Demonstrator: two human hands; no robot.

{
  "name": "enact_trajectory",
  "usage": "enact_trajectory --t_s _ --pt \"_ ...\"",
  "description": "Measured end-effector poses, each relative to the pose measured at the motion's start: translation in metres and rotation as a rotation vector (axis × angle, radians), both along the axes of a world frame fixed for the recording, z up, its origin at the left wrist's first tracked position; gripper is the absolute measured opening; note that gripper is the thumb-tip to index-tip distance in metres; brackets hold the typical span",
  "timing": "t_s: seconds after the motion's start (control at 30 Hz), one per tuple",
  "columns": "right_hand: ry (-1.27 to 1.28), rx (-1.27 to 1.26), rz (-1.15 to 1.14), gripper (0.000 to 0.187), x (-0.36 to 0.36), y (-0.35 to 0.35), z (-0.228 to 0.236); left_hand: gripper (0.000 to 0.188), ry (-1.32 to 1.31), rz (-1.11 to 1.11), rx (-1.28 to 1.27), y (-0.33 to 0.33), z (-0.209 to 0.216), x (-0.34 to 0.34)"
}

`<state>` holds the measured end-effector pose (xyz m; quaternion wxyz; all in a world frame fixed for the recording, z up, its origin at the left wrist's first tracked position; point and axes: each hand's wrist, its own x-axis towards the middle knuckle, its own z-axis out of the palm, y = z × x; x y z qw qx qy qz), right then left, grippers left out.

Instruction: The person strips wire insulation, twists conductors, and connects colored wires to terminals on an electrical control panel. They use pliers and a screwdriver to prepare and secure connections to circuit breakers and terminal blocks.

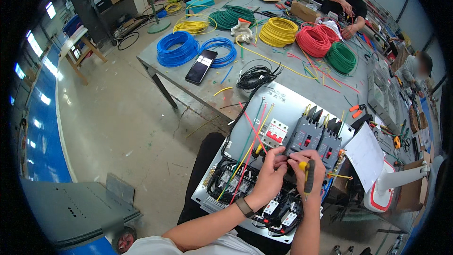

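Observation:
A metal mounting plate (pixel 252 108) fitted with electrical parts lies in front of me. My left hand (pixel 271 170), a dark band on its wrist, is closed in a pinch at the lower edge of a black circuit breaker (pixel 306 134); what its fingertips hold is hidden. Right beside it, my right hand (pixel 309 163) is curled round a yellow-and-black screwdriver (pixel 309 177), with its fingertips close to the left ones. A white breaker with red switches (pixel 275 133) sits left of the black ones. Red, green and yellow wires (pixel 250 148) cross the plate toward black-wired contactors (pixel 236 182).
Behind the plate, a grey table (pixel 283 68) bears blue wire coils (pixel 177 49), yellow coils (pixel 278 32), red coils (pixel 314 41), a phone (pixel 201 67) and gloves (pixel 242 32). Paper sheets (pixel 367 153) lie at the right. A person (pixel 347 7) works across the table.

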<state>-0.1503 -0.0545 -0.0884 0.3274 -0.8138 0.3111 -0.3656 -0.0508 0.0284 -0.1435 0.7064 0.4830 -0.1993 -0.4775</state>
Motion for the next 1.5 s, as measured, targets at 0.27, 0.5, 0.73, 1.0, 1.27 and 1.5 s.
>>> enact_trajectory --t_s 0.27,0.5,0.73,1.0,1.27,1.5 --pt "-0.039 0.027 0.087 0.023 -0.005 -0.005 -0.013 0.046 0.006 -0.003 -0.012 0.001 0.001 0.002" --pt "-0.017 -0.053 0.154 0.025 0.0 -0.004 -0.004 0.047 0.051 0.015 -0.006 -0.002 0.0 0.0" --pt "-0.068 -0.006 0.07 0.023 -0.002 -0.001 -0.005 0.047 0.006 -0.018 0.006 0.0 0.003 0.003" --pt "-0.048 -0.094 0.12 0.026 0.003 0.0 -0.001 0.047 0.067 -0.001 -0.043 0.0 0.001 0.002" --pt "-0.004 0.002 0.041 0.016 0.002 0.005 0.006 0.047 0.051 0.002 0.012 -0.002 -0.003 0.002" --pt "0.033 0.034 0.09 0.012 0.0 0.004 0.0 0.045 -0.003 0.044 0.01 -0.003 -0.004 0.003"
